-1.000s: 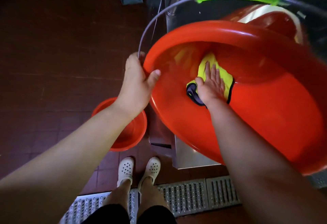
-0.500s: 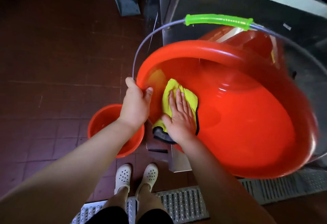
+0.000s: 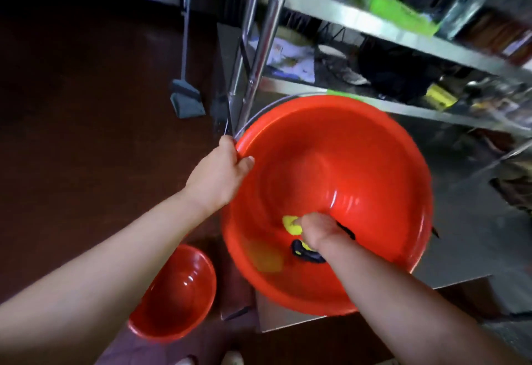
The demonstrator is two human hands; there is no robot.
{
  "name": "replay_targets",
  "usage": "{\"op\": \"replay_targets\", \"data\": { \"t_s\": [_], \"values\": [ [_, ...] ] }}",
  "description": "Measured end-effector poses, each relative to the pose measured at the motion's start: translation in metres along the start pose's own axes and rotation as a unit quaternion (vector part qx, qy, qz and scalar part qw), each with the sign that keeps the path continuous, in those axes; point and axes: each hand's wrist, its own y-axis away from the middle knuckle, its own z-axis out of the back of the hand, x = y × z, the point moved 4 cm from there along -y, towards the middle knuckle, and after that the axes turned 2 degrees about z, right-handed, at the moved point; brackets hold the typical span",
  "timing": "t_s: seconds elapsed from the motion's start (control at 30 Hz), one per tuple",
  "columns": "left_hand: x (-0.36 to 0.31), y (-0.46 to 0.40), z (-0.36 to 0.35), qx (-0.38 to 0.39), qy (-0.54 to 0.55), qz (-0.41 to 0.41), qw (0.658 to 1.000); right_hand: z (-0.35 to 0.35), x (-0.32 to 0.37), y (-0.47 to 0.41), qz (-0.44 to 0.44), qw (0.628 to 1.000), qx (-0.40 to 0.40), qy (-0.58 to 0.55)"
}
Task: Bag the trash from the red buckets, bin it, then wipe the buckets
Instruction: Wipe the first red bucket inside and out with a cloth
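A large red bucket (image 3: 359,163) is tilted toward me over the steel counter. My left hand (image 3: 223,176) grips its left rim, thumb hooked inside. Inside the bucket, my right hand (image 3: 319,233) holds a yellow cloth with black edging (image 3: 293,225) against the near inner wall; the fingers are hidden under the hand, and most of the cloth is covered. The bucket's wire handle (image 3: 259,114) arcs behind the rim. A smaller red bucket (image 3: 175,295) stands on the floor at lower left.
A steel shelf rack (image 3: 359,22) with cluttered shelves rises behind the bucket, its poles (image 3: 267,36) just beyond my left hand. A grey dustpan (image 3: 187,99) leans on the dark tiled floor to the left. My shoes (image 3: 230,360) show at the bottom edge.
My right hand has slid the cloth from the left inner wall down to the near wall. The view has lifted, showing the shelves, and the bucket now faces me more squarely.
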Motion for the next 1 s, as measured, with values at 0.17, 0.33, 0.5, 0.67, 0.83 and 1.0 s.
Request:
{"op": "replay_targets", "data": {
  "t_s": [0.17,0.33,0.5,0.67,0.83,1.0],
  "values": [
    [-0.024,-0.011,0.01,0.043,-0.012,0.018,0.999,0.042,0.007,0.018,0.091,0.99,-0.084,0.065],
    [-0.018,-0.027,0.008,0.05,0.012,0.095,0.994,0.075,0.014,0.005,0.153,0.979,-0.067,0.113],
    [-0.009,-0.038,-0.001,0.051,0.029,0.148,0.987,0.082,0.02,-0.014,0.204,0.967,0.042,0.148],
    [-0.015,-0.047,-0.007,0.083,0.001,0.182,0.98,0.04,0.022,-0.039,0.218,0.931,0.162,0.245],
    [-0.031,-0.05,-0.01,0.109,-0.009,0.152,0.982,0.014,0.024,-0.056,0.278,0.924,0.144,0.218],
    [-0.035,-0.048,-0.016,0.072,-0.011,0.174,0.982,-0.032,0.024,-0.077,0.377,0.864,0.092,0.321]
  ]
}}
